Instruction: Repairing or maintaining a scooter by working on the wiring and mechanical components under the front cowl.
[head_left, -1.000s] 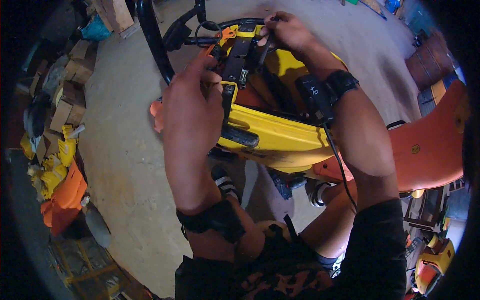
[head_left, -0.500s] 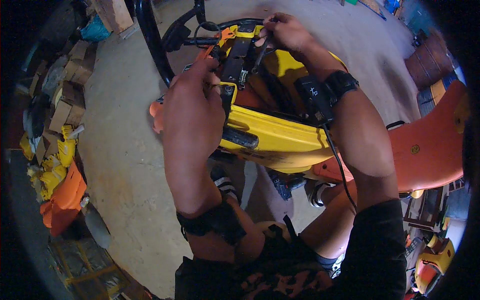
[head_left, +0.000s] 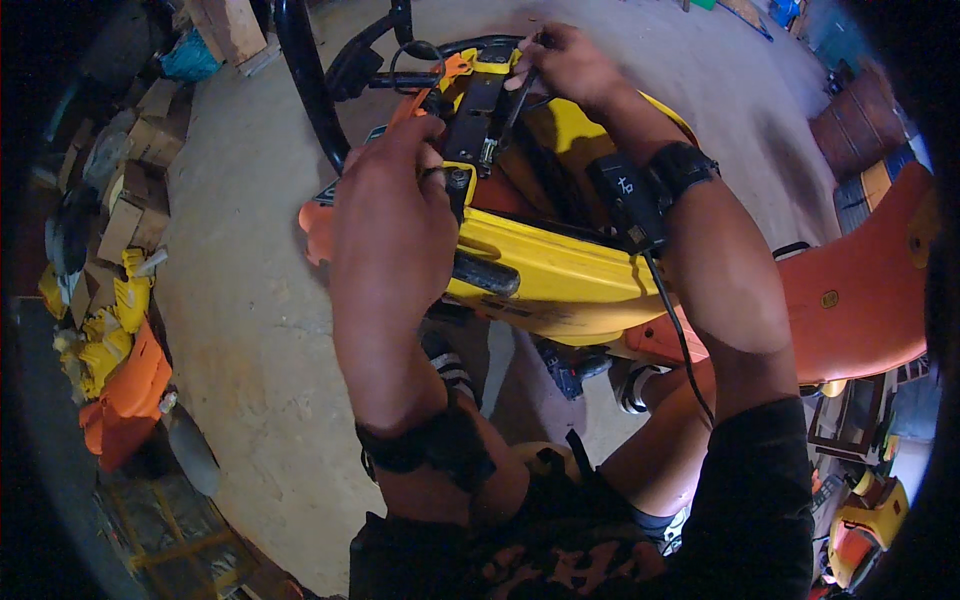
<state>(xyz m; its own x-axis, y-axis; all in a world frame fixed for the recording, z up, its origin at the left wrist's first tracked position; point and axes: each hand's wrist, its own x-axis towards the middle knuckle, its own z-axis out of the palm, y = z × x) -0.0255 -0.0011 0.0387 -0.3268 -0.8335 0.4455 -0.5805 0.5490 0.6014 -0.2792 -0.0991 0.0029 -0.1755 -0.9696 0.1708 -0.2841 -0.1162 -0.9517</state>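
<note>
Rod (head_left: pixel 519 107) protrudes from right grip (head_left: pixel 572 66), near plate (head_left: pixel 478 96).

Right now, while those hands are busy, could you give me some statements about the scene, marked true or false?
1. The right hand grips a slim dark rod. True.
2. The left hand wears a thick glove. False: it is bare.
3. The yellow shell sits behind the person. False: it is in front, close to both hands.
4. An orange piece lies off to the person's left. True.
5. The right sleeve is white. False: it is black.
</note>
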